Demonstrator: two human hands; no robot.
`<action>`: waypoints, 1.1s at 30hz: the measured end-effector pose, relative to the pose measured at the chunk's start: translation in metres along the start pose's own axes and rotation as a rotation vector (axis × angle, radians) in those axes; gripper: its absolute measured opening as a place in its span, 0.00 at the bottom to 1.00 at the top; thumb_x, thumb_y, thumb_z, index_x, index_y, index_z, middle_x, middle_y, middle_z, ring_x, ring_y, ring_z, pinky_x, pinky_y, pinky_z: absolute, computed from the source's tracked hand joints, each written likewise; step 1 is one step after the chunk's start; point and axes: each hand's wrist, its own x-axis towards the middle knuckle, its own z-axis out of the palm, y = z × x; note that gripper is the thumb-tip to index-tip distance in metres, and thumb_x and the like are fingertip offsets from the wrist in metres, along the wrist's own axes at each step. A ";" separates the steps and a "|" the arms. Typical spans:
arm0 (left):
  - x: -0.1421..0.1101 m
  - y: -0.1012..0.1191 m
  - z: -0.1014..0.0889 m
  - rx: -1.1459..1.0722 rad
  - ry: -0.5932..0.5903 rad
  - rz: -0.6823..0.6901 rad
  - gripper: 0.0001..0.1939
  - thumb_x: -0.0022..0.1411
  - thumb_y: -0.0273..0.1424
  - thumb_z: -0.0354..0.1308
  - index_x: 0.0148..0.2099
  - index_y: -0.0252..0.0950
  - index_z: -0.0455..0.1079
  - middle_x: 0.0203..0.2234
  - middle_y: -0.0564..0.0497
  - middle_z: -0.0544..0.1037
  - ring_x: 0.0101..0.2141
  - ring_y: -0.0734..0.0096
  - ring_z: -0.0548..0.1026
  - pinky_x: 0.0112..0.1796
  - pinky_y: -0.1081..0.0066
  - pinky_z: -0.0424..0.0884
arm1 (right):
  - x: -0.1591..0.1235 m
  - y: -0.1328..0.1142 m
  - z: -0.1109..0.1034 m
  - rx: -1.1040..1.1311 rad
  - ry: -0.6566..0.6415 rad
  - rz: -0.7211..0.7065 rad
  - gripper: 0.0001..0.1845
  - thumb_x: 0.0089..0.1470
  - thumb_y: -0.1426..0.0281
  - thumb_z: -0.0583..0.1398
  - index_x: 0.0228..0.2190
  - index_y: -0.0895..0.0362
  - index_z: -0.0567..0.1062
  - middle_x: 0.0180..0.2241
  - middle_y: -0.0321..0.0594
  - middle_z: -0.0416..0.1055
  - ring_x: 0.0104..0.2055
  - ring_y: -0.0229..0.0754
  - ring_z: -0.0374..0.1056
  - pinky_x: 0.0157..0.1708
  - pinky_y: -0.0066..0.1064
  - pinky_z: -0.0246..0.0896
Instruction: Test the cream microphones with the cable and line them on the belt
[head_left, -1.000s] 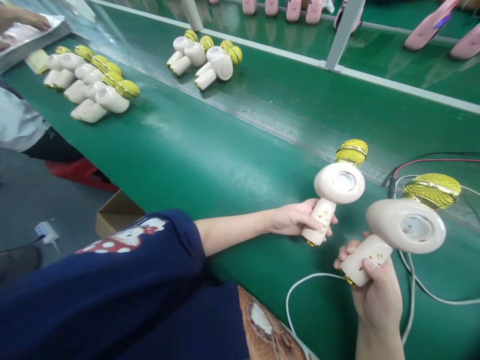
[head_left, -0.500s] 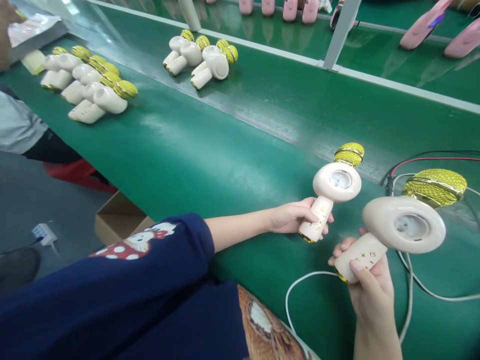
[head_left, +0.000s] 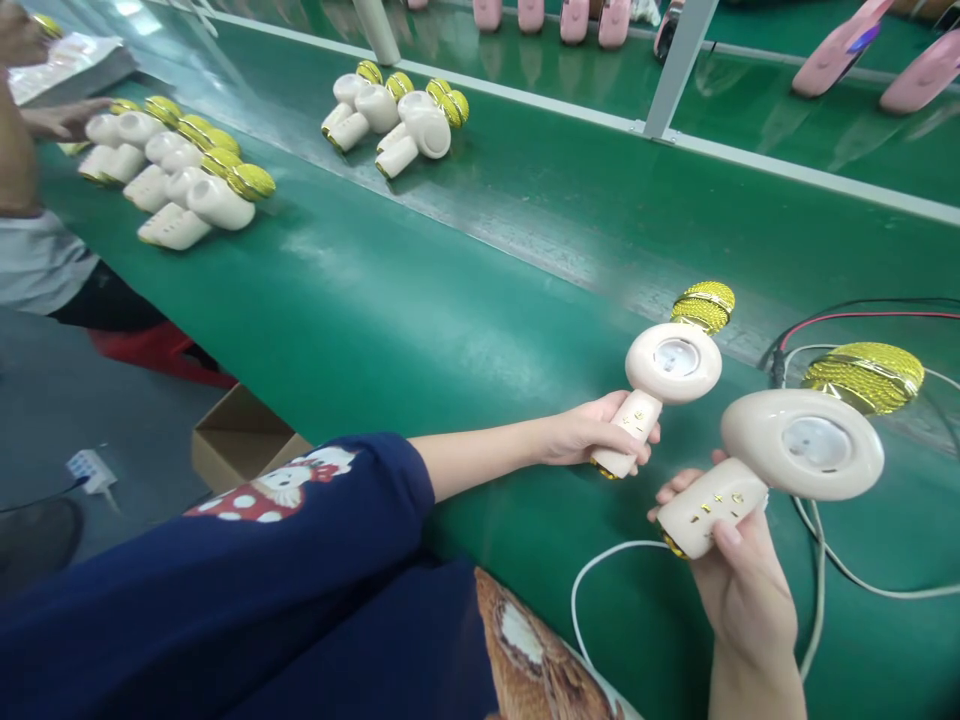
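Holding the left microphone (head_left: pixel 664 365) in the left hand (head_left: pixel 589 435), fingers (head_left: pixel 637 425) closed round its cream handle, gold mesh head up. Right hand (head_left: pixel 742 590) grips the right microphone (head_left: pixel 780 450) the same way, thumb on the button panel (head_left: pixel 709 505). Both are over the green bench (head_left: pixel 420 300), white cable (head_left: pixel 600 565) and red wire (head_left: pixel 862 315) on it nearby. More microphones (head_left: pixel 202 195) lie clustered up the bench, a co-worker's hand (head_left: pixel 64 118) just beside them.
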 end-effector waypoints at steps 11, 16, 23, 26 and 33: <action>-0.002 0.000 0.000 -0.020 -0.057 -0.023 0.29 0.41 0.26 0.68 0.45 0.37 0.59 0.38 0.52 0.70 0.34 0.71 0.74 0.36 0.64 0.71 | 0.002 0.003 -0.002 -0.031 0.043 -0.060 0.30 0.47 0.66 0.65 0.52 0.47 0.65 0.38 0.40 0.67 0.37 0.44 0.68 0.36 0.41 0.69; -0.002 -0.001 0.000 -0.019 -0.086 -0.084 0.31 0.37 0.23 0.68 0.44 0.37 0.59 0.40 0.52 0.70 0.36 0.69 0.73 0.36 0.63 0.71 | 0.004 0.001 -0.006 -0.017 0.092 -0.071 0.28 0.45 0.68 0.65 0.49 0.49 0.67 0.34 0.39 0.66 0.33 0.44 0.67 0.23 0.34 0.69; -0.004 0.004 0.001 -0.019 -0.065 -0.092 0.28 0.39 0.24 0.69 0.44 0.36 0.62 0.39 0.52 0.70 0.36 0.69 0.73 0.36 0.65 0.70 | 0.003 -0.001 0.000 -0.029 0.060 -0.048 0.26 0.47 0.69 0.65 0.49 0.46 0.66 0.34 0.38 0.65 0.33 0.43 0.66 0.23 0.33 0.67; -0.003 0.003 0.000 -0.012 -0.041 -0.064 0.28 0.39 0.25 0.69 0.44 0.36 0.62 0.38 0.52 0.69 0.35 0.71 0.73 0.36 0.66 0.70 | -0.003 -0.004 0.010 -0.052 0.031 -0.013 0.29 0.50 0.66 0.63 0.53 0.43 0.62 0.40 0.40 0.64 0.40 0.45 0.66 0.32 0.39 0.70; -0.001 0.000 -0.001 -0.023 -0.016 0.018 0.32 0.35 0.21 0.67 0.45 0.38 0.61 0.34 0.54 0.70 0.29 0.74 0.71 0.31 0.68 0.69 | -0.004 0.000 0.008 -0.083 -0.001 -0.008 0.28 0.51 0.66 0.63 0.53 0.43 0.61 0.43 0.40 0.65 0.43 0.47 0.66 0.37 0.44 0.69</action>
